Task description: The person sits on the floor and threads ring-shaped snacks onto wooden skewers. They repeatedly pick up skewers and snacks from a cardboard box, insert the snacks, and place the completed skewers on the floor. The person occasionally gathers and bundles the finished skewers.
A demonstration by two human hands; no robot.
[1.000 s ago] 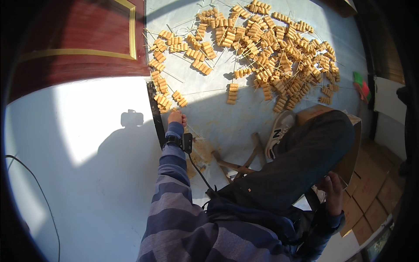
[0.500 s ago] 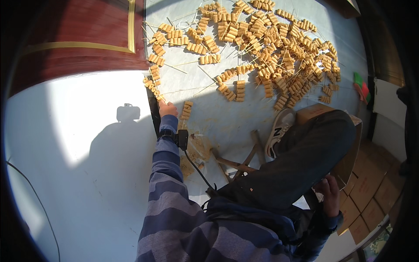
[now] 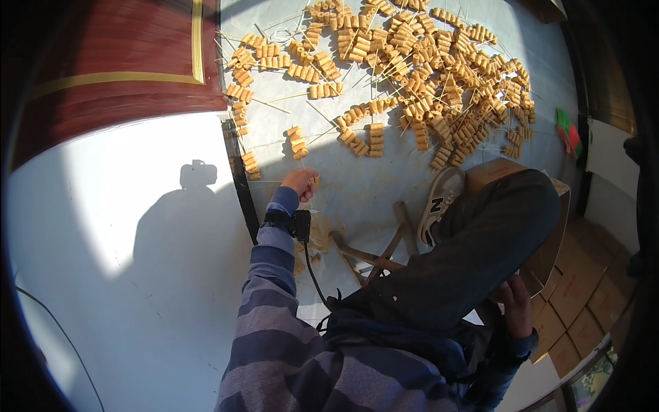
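The right hand [image 3: 516,302] rests by the raised knee [image 3: 480,233], its fingers too hidden to judge. Farther out, the left hand [image 3: 300,182] reaches onto the pale sheet [image 3: 357,185], fingers pinching a skewer [image 3: 312,184]. Beyond, many more skewers [image 3: 425,75] lie spread across the sheet

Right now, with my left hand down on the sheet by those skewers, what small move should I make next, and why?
Probably lift the left hand a little and carry the skewer it seems to pinch toward the nearest loose ones just beyond it. The hand sits short of the spread pile, and the right hand rests back by your leg, so the left is doing the work.
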